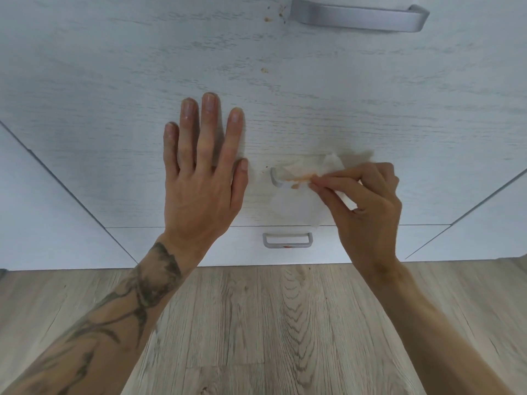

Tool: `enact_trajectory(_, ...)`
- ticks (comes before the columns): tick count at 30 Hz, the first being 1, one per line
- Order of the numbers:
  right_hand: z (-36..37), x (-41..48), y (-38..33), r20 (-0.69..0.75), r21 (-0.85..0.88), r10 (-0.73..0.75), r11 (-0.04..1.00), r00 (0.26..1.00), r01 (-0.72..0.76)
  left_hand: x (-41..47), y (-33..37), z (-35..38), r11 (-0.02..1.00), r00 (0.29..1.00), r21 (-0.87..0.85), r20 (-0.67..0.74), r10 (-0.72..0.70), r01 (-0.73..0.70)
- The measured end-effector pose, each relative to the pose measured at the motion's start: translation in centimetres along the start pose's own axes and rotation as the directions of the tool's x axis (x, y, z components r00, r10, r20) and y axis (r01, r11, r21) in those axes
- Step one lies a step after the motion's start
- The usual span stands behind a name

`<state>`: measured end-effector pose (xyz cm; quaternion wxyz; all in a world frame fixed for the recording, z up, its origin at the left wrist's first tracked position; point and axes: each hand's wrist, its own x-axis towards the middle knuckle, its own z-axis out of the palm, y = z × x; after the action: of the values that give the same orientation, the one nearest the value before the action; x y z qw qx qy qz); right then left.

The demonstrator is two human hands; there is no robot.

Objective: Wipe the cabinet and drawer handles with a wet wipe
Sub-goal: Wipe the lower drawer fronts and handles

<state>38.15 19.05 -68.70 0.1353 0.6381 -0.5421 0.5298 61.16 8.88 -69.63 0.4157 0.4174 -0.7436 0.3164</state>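
On the middle drawer front [114,109], at three o'clock from my flat, spread left hand [199,181], my right hand [368,206] pinches the wet wipe [296,201] against the handle [275,178]. The wipe is white, crumpled, smeared orange. The drawers sit shut, contents hidden.

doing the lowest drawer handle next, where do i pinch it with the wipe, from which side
Pinch the bar of the lowest handle near its middle, coming from the front with the wet wipe wrapped over it. The bar stands off the drawer on two short legs, leaving a finger gap, and a red smear sits mid-bar.
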Motion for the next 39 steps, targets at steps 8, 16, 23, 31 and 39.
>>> enact_trajectory(8,1.6,0.7,-1.9,0.044,0.001,-0.056,0.998,0.997,0.056,0.1,0.1,-0.2,1.000,1.000,0.010,-0.001,0.000,0.000)
enact_trajectory(16,2.2,0.9,-3.0,0.069,-0.013,-0.041,0.999,0.997,0.042,0.1,0.3,-0.1,1.000,1.000,0.021,-0.006,-0.003,0.003)
enact_trajectory(23,1.4,0.5,-2.3,0.023,-0.025,-0.018,1.000,1.000,0.019,0.1,0.2,-0.3,1.000,1.000,0.023,-0.003,-0.008,0.008)
enact_trajectory(31,2.5,0.1,-2.9,-0.006,-0.009,-0.033,0.999,0.999,0.033,0.0,0.1,-0.2,1.000,1.000,0.011,0.004,-0.004,0.004)
enact_trajectory(39,3.2,0.1,-3.1,0.020,-0.013,-0.062,0.998,0.998,0.062,-0.3,0.1,-0.1,1.000,1.000,0.009,0.001,0.004,-0.004)
